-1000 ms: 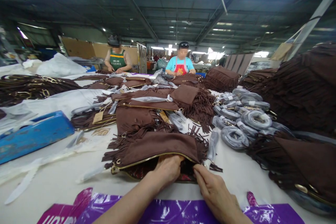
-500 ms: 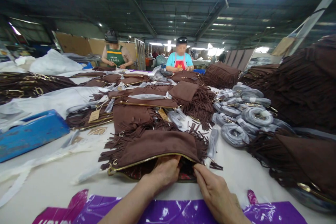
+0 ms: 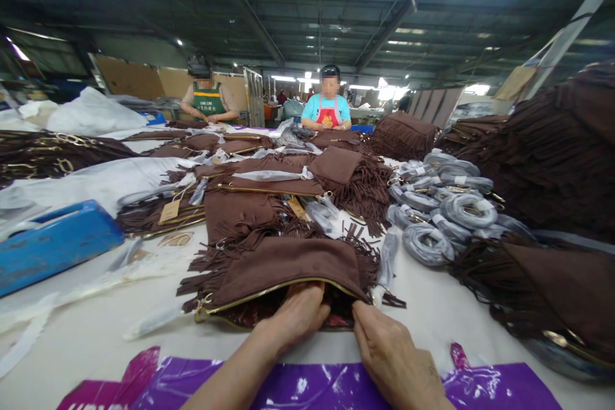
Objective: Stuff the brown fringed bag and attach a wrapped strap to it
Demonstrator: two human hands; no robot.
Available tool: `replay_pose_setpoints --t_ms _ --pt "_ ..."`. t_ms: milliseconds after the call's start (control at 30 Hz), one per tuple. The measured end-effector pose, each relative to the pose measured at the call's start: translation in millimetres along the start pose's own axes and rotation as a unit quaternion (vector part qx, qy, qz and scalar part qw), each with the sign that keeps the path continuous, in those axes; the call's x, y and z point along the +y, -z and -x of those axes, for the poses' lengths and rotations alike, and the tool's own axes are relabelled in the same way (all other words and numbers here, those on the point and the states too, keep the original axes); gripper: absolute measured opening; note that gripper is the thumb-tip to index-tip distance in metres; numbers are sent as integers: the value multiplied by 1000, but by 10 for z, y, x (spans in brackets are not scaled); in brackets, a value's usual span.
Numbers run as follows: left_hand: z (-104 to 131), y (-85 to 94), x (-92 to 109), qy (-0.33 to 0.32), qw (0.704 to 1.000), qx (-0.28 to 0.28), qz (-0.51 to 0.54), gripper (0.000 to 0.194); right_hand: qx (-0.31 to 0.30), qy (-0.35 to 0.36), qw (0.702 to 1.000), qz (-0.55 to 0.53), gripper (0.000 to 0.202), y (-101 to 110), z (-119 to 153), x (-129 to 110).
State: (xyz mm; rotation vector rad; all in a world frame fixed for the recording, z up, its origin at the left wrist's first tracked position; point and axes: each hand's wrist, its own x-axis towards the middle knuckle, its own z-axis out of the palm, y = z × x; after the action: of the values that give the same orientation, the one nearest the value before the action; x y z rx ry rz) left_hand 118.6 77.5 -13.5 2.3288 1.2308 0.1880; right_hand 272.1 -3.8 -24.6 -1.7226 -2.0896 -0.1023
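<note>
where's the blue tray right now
In the head view the blue tray lies at the left edge of the white table, left of the brown fringed bag that both hands are at.

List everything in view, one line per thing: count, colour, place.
Fringed bag: one, brown with gold zip, open at near table edge.
Other fringed bags: many, brown, table centre and right piles.
Wrapped coils: many, grey, right of centre.
Blue tray: one, left.
Purple plastic bag: one, nearest edge.
Paper tag: one, tan, left of centre.
Co-workers: two, far end.
Left hand: fingers inside the bag's opening.
Right hand: pinching the opening's right end.
</note>
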Motion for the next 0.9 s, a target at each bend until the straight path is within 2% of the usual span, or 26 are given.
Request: replay_pose_setpoints --t_ms 133,300,500,633,900 --pt "-9 21 27 3 1000 16 14 40 -12 27 998 55 21 4 -33 -35" --pt "-1 75 76 12 999 18 25 38 -35 4 996 84 21 -42 -37 -63" --pt "-15 80 89 23 999 28 41 36 -6 23 994 106 24 -79 -36 -80" --pt "-13 78 93 22 998 31 56 36 15 27 995 95 24 -89 -39 -66" --pt "0 74 78 36 997 23 67 34 -18 3 999 36 21 -53 -18 -31"
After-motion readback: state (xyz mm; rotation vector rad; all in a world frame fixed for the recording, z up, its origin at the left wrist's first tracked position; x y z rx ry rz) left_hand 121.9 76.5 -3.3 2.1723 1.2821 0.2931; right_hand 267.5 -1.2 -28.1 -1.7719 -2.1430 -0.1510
